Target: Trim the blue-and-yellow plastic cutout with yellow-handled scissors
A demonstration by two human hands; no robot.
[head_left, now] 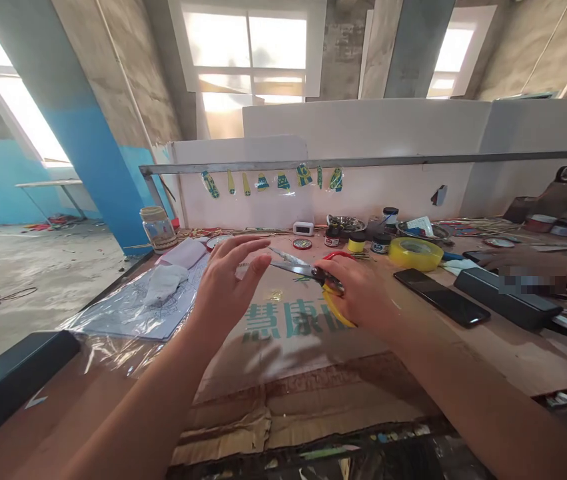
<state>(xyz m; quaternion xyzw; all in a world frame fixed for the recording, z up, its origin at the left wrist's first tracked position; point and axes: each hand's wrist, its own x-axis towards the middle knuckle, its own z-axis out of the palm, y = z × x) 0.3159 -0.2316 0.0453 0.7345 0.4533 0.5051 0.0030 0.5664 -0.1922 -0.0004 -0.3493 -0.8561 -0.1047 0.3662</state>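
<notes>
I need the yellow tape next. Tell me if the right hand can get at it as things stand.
Probably yes, but the right hand holds scissors. The tape lies just beyond it on the table, nothing between.

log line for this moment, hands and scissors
right hand: grip on scissors, blades open | left hand: open, fingertips by the blade tips | surface: cardboard sheet | nearby: yellow tape roll, black phone
</notes>
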